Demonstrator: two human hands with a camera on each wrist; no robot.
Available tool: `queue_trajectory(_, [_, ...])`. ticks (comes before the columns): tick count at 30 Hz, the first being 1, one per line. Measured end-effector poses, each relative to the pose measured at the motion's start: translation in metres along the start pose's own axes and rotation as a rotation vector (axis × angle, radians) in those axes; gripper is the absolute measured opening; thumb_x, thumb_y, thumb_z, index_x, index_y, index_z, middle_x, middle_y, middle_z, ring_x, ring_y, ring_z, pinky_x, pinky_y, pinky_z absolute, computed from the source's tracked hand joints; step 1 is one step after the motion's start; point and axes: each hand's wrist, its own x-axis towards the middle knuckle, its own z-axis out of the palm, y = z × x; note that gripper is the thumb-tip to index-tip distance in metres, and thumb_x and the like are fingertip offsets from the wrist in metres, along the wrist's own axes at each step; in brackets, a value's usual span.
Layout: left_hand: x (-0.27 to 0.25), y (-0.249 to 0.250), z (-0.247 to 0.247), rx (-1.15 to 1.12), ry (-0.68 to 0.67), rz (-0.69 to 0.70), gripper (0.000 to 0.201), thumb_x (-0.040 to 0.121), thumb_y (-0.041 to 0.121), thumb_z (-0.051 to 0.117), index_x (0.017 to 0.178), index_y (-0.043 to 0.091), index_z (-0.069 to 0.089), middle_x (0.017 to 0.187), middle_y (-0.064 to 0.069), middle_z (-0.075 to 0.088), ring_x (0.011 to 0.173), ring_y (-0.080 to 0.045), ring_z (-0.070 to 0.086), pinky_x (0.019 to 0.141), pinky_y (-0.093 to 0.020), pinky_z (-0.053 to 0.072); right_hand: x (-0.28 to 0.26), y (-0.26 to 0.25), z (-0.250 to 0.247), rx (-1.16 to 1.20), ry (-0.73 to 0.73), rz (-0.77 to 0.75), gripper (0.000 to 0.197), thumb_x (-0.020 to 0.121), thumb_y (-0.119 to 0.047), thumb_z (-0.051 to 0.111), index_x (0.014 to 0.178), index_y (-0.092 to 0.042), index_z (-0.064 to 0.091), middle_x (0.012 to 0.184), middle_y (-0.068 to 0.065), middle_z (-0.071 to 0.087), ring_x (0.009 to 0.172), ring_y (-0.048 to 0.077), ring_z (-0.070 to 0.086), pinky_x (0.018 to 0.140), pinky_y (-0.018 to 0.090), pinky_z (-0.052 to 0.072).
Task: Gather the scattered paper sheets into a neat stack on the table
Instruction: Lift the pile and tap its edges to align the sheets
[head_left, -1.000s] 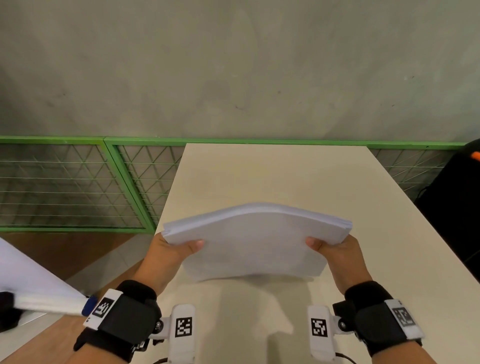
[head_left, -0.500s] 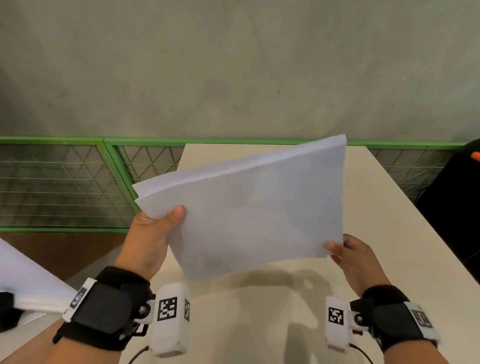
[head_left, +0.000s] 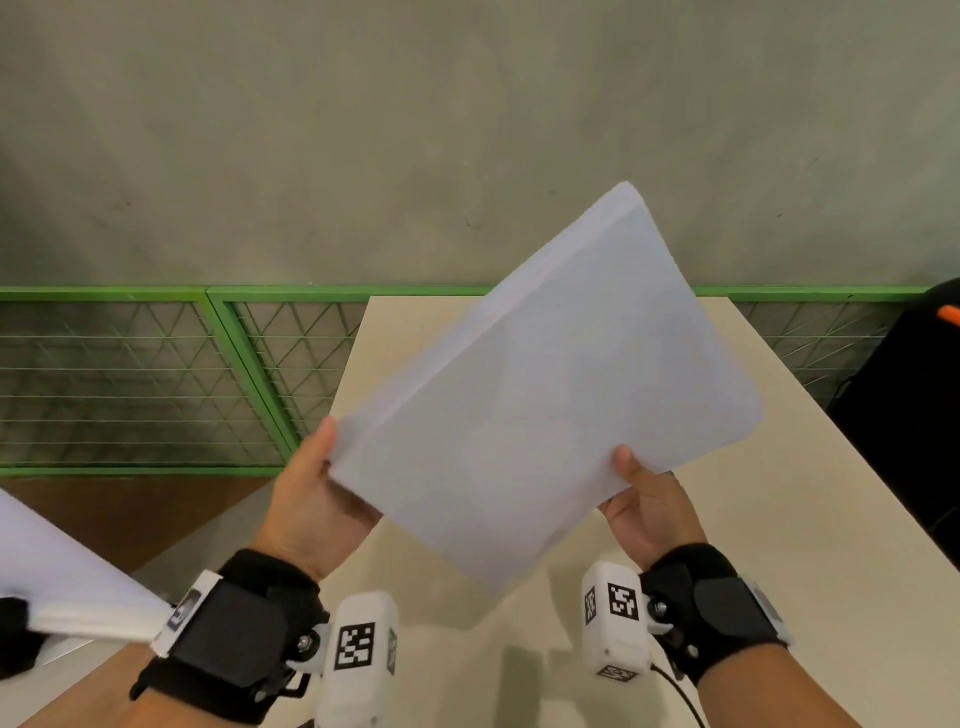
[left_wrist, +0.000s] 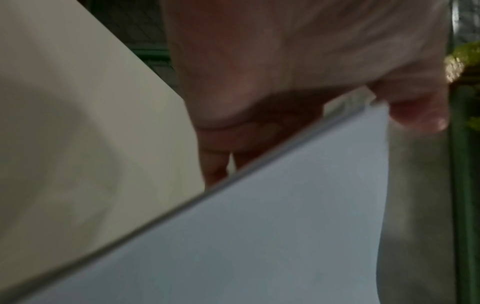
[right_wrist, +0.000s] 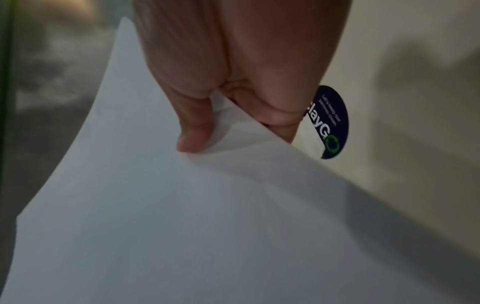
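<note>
1. One round dark sticker (right_wrist: 331, 123) lay on the beige surface (head_left: 779, 545), seen only in the right wrist view; its white letters read "layG" beside a green arrow ring, with smaller lines too blurred to read.
2. Both wrist cameras (head_left: 358, 654) carried black-and-white square code markers, visible in the head view alone.
3. Only the head view showed the paper stack (head_left: 545, 395) whole: tilted, clear above the surface, its far corner up before the grey wall (head_left: 467, 130).
4. Left hand (head_left: 311, 504) gripped the stack's near left corner, thumb on top; in the left wrist view its fingers (left_wrist: 218, 164) curled underneath the edge.
5. Right hand (head_left: 649, 514) pinched the near right edge, thumb (right_wrist: 194, 131) pressed on top, fingers below.
6. More white paper (head_left: 67, 587) lay at the near left, beside a green mesh fence (head_left: 130, 384).
</note>
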Motion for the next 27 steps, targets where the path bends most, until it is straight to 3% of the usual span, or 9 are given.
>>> queue_trajectory(4, [-0.002, 0.019, -0.002, 0.189, -0.111, -0.154, 0.082, 0.029, 0.063, 0.079, 0.090, 0.007, 0.076, 0.092, -0.014, 0.075, 0.081, -0.030, 0.070, 0.079, -0.045, 0.052, -0.003, -0.011, -0.002, -0.157, -0.036, -0.069, 0.038, 0.062, -0.020, 0.070, 0.100, -0.023, 0.070, 0.100, -0.004, 0.075, 0.097, 0.017, 0.070, 0.082, 0.036, 0.058])
queue_trajectory(7, [0.007, 0.019, 0.007, 0.743, -0.056, -0.111, 0.078, 0.037, 0.060, 0.082, 0.097, 0.012, 0.072, 0.097, -0.005, 0.076, 0.088, -0.027, 0.071, 0.080, -0.036, 0.056, -0.007, -0.015, 0.008, -0.246, -0.055, -0.103, 0.032, 0.057, -0.017, 0.071, 0.089, -0.020, 0.073, 0.090, -0.006, 0.077, 0.086, 0.015, 0.071, 0.070, 0.027, 0.060])
queue_trajectory(10, [0.013, 0.007, 0.016, 0.943, 0.085, 0.050, 0.055, 0.056, 0.046, 0.074, 0.104, 0.021, 0.067, 0.103, -0.002, 0.075, 0.094, -0.021, 0.072, 0.086, -0.040, 0.057, -0.008, -0.016, 0.018, -0.369, -0.032, -0.155, 0.030, 0.054, -0.024, 0.078, 0.083, -0.020, 0.071, 0.081, -0.009, 0.077, 0.080, 0.013, 0.070, 0.071, 0.022, 0.059])
queue_trajectory(13, [0.017, -0.008, 0.014, 0.875, 0.217, 0.146, 0.021, 0.079, 0.018, 0.069, 0.099, 0.021, 0.065, 0.100, -0.001, 0.072, 0.094, -0.022, 0.069, 0.082, -0.039, 0.056, -0.008, -0.017, 0.020, -0.475, 0.008, -0.197, 0.012, 0.072, -0.010, 0.072, 0.078, -0.021, 0.071, 0.072, -0.013, 0.076, 0.071, 0.006, 0.070, 0.068, 0.021, 0.055])
queue_trajectory(14, [0.018, -0.012, 0.011, 0.845, 0.238, 0.160, 0.021, 0.080, 0.013, 0.069, 0.099, 0.020, 0.066, 0.097, 0.000, 0.072, 0.090, -0.019, 0.069, 0.077, -0.033, 0.055, -0.010, -0.018, 0.021, -0.504, -0.004, -0.195, 0.009, 0.070, -0.017, 0.075, 0.077, -0.022, 0.072, 0.072, -0.013, 0.076, 0.071, 0.005, 0.070, 0.068, 0.021, 0.055])
queue_trajectory(18, [0.021, -0.024, 0.000, 0.727, 0.294, 0.185, 0.035, 0.062, 0.019, 0.082, 0.093, 0.023, 0.068, 0.081, 0.011, 0.076, 0.073, -0.001, 0.071, 0.063, -0.017, 0.055, -0.015, -0.017, 0.018, -0.640, -0.020, -0.158, 0.040, 0.051, -0.046, 0.080, 0.083, -0.024, 0.069, 0.077, -0.012, 0.076, 0.076, 0.011, 0.070, 0.061, 0.017, 0.055])
queue_trajectory(21, [0.023, -0.028, -0.003, 0.686, 0.299, 0.204, 0.051, 0.048, 0.034, 0.080, 0.096, 0.024, 0.067, 0.091, 0.009, 0.077, 0.083, -0.007, 0.071, 0.071, -0.024, 0.058, -0.016, -0.016, 0.016, -0.657, -0.025, -0.152, 0.032, 0.062, -0.030, 0.080, 0.090, -0.024, 0.065, 0.080, -0.010, 0.076, 0.080, 0.013, 0.068, 0.063, 0.018, 0.054])
queue_trajectory(24, [0.029, -0.032, -0.005, 0.627, 0.289, 0.192, 0.073, 0.050, 0.034, 0.079, 0.116, 0.012, 0.058, 0.114, -0.008, 0.070, 0.102, -0.026, 0.067, 0.083, -0.039, 0.056, -0.016, -0.015, 0.019, -0.662, -0.039, -0.136, 0.054, 0.054, -0.036, 0.084, 0.101, -0.023, 0.062, 0.095, -0.005, 0.073, 0.087, 0.013, 0.068, 0.071, 0.025, 0.055])
queue_trajectory(27, [0.035, -0.037, -0.001, 0.637, 0.242, 0.148, 0.082, 0.050, 0.029, 0.081, 0.124, 0.011, 0.051, 0.123, -0.013, 0.065, 0.110, -0.031, 0.064, 0.091, -0.048, 0.053, -0.013, -0.011, 0.024, -0.690, -0.015, -0.105, 0.080, 0.048, -0.039, 0.085, 0.118, -0.015, 0.054, 0.114, 0.008, 0.066, 0.102, 0.024, 0.065, 0.085, 0.039, 0.055])
